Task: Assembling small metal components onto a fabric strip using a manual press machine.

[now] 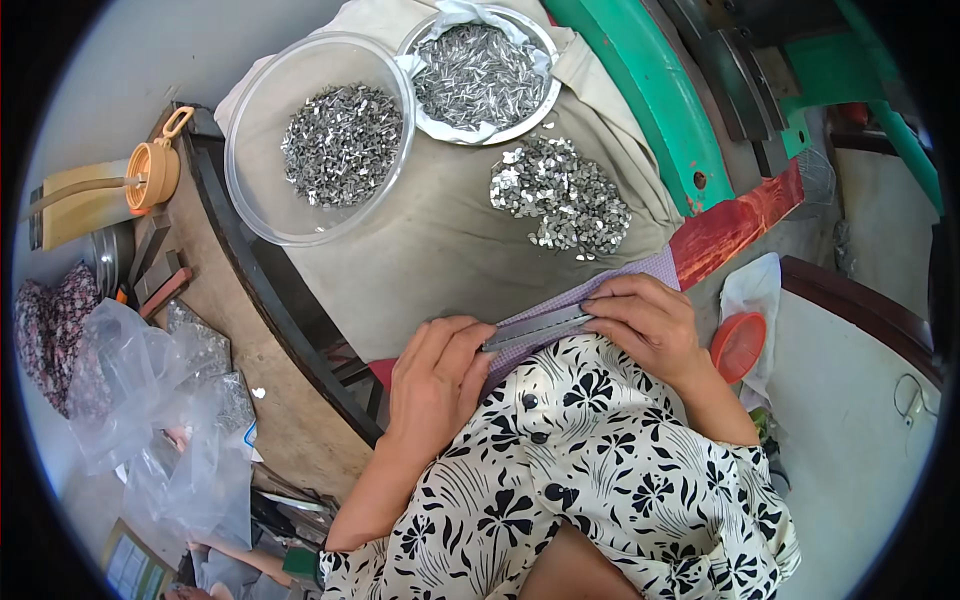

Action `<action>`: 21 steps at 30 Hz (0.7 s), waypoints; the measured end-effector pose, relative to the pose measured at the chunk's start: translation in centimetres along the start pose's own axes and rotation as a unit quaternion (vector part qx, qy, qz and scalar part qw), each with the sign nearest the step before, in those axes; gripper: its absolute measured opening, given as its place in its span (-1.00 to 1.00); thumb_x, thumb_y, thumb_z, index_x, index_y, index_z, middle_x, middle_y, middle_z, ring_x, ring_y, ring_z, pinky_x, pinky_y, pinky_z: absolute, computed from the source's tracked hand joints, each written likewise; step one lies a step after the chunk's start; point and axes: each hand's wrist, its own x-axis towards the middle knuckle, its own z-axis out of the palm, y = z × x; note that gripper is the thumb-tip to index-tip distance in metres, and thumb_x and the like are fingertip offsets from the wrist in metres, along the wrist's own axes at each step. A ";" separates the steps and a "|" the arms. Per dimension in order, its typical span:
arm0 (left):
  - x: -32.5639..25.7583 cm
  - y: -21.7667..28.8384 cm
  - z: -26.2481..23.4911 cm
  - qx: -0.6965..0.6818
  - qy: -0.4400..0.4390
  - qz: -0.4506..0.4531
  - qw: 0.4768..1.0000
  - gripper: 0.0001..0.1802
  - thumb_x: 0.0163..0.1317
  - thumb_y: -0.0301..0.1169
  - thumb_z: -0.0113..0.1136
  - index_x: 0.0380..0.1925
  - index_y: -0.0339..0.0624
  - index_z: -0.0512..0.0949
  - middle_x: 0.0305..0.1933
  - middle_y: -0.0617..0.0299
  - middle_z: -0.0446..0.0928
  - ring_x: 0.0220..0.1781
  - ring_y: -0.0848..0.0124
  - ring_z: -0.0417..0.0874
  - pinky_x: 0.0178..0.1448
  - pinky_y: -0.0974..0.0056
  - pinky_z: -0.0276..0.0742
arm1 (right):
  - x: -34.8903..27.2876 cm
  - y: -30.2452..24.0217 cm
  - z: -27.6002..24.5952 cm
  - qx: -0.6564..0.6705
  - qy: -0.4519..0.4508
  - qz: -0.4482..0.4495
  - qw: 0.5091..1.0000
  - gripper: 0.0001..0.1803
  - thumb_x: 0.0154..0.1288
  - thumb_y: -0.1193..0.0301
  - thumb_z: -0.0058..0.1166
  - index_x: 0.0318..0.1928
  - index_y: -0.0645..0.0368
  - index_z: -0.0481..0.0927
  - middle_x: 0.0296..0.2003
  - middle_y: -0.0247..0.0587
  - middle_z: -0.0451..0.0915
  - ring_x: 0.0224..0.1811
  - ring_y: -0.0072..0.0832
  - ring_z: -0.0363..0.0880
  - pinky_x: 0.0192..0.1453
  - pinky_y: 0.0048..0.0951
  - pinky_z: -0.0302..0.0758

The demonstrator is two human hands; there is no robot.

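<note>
Close to my body, a narrow grey metal strip [540, 325] with a dark line along its length spans the gap between my hands. My left hand [437, 380] pinches its left end, and my right hand [645, 325] grips the right end between thumb and fingers. Beneath the strip lies a purple checked cloth [655, 268]. Beyond my hands, small shiny metal pieces [565, 198] form a loose heap on an olive cloth [440, 265]. The fingertips partly cover both ends of the strip.
A clear plastic bowl [250, 205] of small metal bits and a white lined bowl [550, 92] of thin metal pins stand at the back. Green machinery [640, 90] borders the right. Clear plastic bags [140, 370] lie left; a red-orange round container [740, 347] is at right.
</note>
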 end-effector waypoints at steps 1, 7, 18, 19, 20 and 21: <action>0.1 0.3 -0.2 0.000 0.000 0.003 1.000 -0.69 0.08 -0.55 0.35 -0.12 -0.22 0.63 -0.10 0.11 0.59 -0.17 0.11 0.62 -0.09 0.15 0.57 | 0.2 0.0 -0.1 0.018 -0.017 0.017 1.000 -0.76 0.02 0.52 0.43 -0.23 0.23 0.74 -0.23 -0.16 0.68 -0.23 -0.31 0.70 -0.18 -0.39 0.61; 0.3 0.7 -0.9 -0.142 -0.030 -0.173 0.974 -0.76 0.14 -0.57 0.36 -0.16 -0.31 0.65 -0.27 0.10 0.60 -0.34 0.26 0.68 -0.25 0.27 0.59 | 2.1 -0.6 -0.7 0.095 -0.060 0.093 0.989 -0.80 0.10 0.56 0.38 -0.21 0.28 0.75 -0.22 -0.20 0.68 -0.21 -0.38 0.71 -0.16 -0.44 0.60; -0.4 0.8 -0.5 -0.069 0.005 -0.107 0.992 -0.73 0.05 -0.56 0.40 -0.20 -0.27 0.64 -0.23 0.15 0.59 -0.35 0.23 0.67 -0.25 0.24 0.60 | 2.0 -0.7 -0.5 0.057 -0.079 0.074 0.992 -0.77 0.07 0.54 0.41 -0.20 0.23 0.75 -0.21 -0.22 0.65 -0.21 -0.38 0.68 -0.15 -0.42 0.60; -0.4 0.7 -0.5 -0.070 0.003 -0.107 0.992 -0.73 0.05 -0.56 0.40 -0.20 -0.27 0.64 -0.23 0.15 0.59 -0.35 0.23 0.67 -0.25 0.24 0.60 | 1.7 -0.7 -0.4 0.031 -0.072 0.048 0.996 -0.76 0.06 0.53 0.42 -0.20 0.23 0.74 -0.20 -0.22 0.64 -0.21 -0.35 0.67 -0.15 -0.40 0.60; -0.4 0.5 -0.6 -0.018 -0.005 -0.051 0.999 -0.70 0.01 -0.55 0.39 -0.20 -0.24 0.63 -0.21 0.17 0.58 -0.32 0.22 0.65 -0.23 0.20 0.59 | 1.5 -0.7 -0.3 0.030 -0.072 0.049 0.996 -0.76 0.06 0.53 0.42 -0.20 0.23 0.74 -0.20 -0.22 0.64 -0.21 -0.35 0.67 -0.15 -0.40 0.60; -0.3 0.4 -0.6 0.034 -0.013 0.006 0.999 -0.68 -0.03 -0.53 0.39 -0.19 -0.22 0.61 -0.19 0.19 0.57 -0.28 0.21 0.64 -0.20 0.17 0.59 | 1.3 -0.8 -0.2 0.010 -0.063 0.023 0.998 -0.74 0.05 0.53 0.42 -0.20 0.22 0.73 -0.20 -0.21 0.63 -0.21 -0.33 0.66 -0.15 -0.38 0.60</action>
